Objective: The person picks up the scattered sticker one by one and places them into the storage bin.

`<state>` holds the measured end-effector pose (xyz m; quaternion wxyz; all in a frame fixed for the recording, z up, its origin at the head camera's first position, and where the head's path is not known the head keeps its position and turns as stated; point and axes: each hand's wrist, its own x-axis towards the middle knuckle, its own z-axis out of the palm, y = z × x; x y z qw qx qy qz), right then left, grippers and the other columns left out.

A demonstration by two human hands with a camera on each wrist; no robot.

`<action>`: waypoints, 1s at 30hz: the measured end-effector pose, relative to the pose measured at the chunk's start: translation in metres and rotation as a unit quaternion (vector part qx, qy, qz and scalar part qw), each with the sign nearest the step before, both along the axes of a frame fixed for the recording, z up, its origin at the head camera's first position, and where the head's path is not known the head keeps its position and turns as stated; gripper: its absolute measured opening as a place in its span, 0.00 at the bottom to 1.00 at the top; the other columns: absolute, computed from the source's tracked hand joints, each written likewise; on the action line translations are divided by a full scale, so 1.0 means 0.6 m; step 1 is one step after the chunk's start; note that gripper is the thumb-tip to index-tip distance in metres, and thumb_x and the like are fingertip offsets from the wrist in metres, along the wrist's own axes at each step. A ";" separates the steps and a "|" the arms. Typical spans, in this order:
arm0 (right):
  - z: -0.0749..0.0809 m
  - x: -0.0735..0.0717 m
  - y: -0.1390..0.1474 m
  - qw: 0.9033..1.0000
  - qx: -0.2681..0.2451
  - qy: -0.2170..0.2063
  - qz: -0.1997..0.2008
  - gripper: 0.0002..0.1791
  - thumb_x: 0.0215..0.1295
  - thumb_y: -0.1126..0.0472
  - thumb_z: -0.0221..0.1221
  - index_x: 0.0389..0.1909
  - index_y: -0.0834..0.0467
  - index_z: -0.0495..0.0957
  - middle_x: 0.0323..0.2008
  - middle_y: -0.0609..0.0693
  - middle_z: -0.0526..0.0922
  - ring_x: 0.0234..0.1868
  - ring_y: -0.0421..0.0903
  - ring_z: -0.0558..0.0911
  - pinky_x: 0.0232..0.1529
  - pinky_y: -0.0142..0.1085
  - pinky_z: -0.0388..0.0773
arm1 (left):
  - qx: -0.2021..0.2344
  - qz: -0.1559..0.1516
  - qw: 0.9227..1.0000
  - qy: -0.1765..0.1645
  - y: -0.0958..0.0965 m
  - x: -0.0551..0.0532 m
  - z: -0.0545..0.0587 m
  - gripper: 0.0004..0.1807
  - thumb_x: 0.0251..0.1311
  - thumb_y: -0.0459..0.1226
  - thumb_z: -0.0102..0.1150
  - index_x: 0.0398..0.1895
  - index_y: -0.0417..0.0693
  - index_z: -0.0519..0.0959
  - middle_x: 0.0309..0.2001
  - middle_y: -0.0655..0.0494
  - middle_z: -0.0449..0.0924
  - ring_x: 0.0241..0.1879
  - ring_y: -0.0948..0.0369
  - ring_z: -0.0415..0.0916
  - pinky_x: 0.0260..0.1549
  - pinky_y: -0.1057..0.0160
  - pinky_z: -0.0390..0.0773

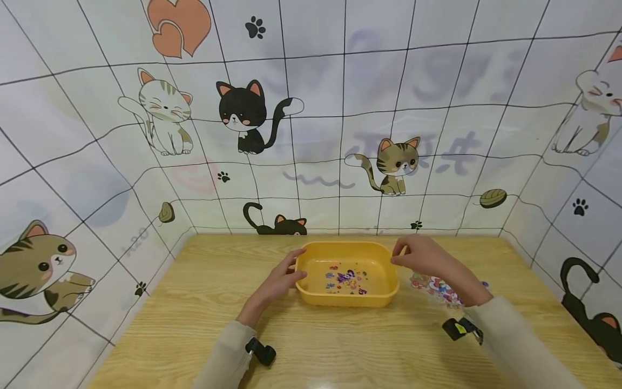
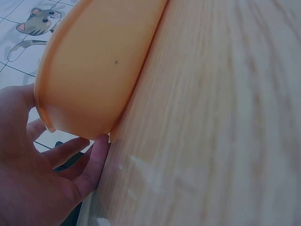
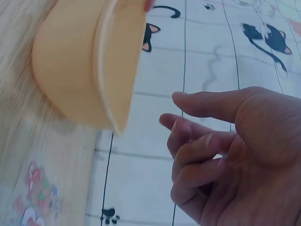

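Note:
A yellow plastic basin sits on the table, with small colorful flat pieces scattered over its bottom, purple ones most plainly. At its left end my left hand holds the rim; the left wrist view shows fingers against the outer wall, the lowest near the tabletop. My right hand hovers beside the right rim. In the right wrist view its thumb and index finger stand apart, the other fingers loosely bent, with nothing visible between them. Under the right forearm lies a clear packet of colorful prints, partly hidden.
The wooden table meets a cloth backdrop with cats and grid lines, rising behind and on both sides. Each sleeve carries a black wrist device. A tiny purple piece lies right of the right forearm.

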<state>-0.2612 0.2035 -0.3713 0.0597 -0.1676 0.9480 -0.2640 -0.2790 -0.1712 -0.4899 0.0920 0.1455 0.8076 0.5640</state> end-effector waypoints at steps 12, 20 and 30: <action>-0.028 0.052 0.122 0.987 -0.146 -0.036 -0.055 0.19 0.76 0.51 0.59 0.53 0.64 0.81 0.26 0.49 0.80 0.16 0.39 0.67 0.18 0.37 0.71 | -0.008 0.007 1.000 -0.004 0.004 0.002 0.002 0.34 0.75 0.39 0.55 0.81 0.59 0.58 0.76 0.38 0.62 0.65 0.44 0.75 0.52 0.51 0.86; -0.055 0.063 0.177 0.986 -0.114 0.018 -0.122 0.21 0.78 0.54 0.57 0.56 0.68 0.79 0.33 0.55 0.84 0.21 0.42 0.75 0.21 0.37 0.74 | -0.010 0.007 1.000 -0.012 0.006 0.001 -0.002 0.34 0.75 0.39 0.55 0.81 0.60 0.58 0.76 0.39 0.63 0.64 0.46 0.75 0.52 0.53 0.86; -0.101 0.053 0.242 0.983 -0.017 0.065 -0.172 0.21 0.75 0.57 0.57 0.55 0.72 0.79 0.50 0.74 0.82 0.42 0.64 0.83 0.32 0.46 0.80 | -0.024 0.011 1.000 -0.008 0.006 0.005 0.005 0.34 0.75 0.40 0.53 0.81 0.60 0.58 0.76 0.38 0.61 0.65 0.45 0.74 0.52 0.54 0.86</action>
